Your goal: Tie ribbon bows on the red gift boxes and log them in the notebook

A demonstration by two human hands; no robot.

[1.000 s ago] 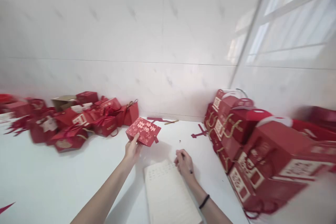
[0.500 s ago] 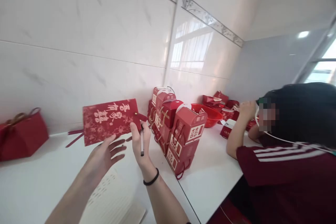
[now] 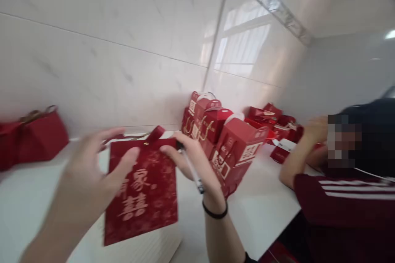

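Observation:
A red envelope (image 3: 160, 197) with light printed characters hangs upright in front of me, a ribbon loop (image 3: 156, 133) and small metal eyelet at its top edge. My left hand (image 3: 92, 168), blurred, grips its upper left part, thumb across the front and fingers round the top edge. At the upper right corner my right hand (image 3: 196, 158) pinches the envelope, thumb in front. A pen (image 3: 193, 168) is also tucked in that hand, pointing down along the palm. Beneath the envelope lies an open notebook (image 3: 168, 242), partly covered.
Stacked red gift boxes (image 3: 236, 144) with cord handles stand right of my hands. Dark red bags (image 3: 41, 137) sit by the wall at left. More red boxes (image 3: 267, 115) lie farther back. A person in a maroon shirt (image 3: 336, 209) sits at the right of the white table (image 3: 265, 197).
The envelope has turned from lying sideways to hanging upright, lower and nearer to me. My left hand has moved from its lower edge to its upper left. The view has shifted left.

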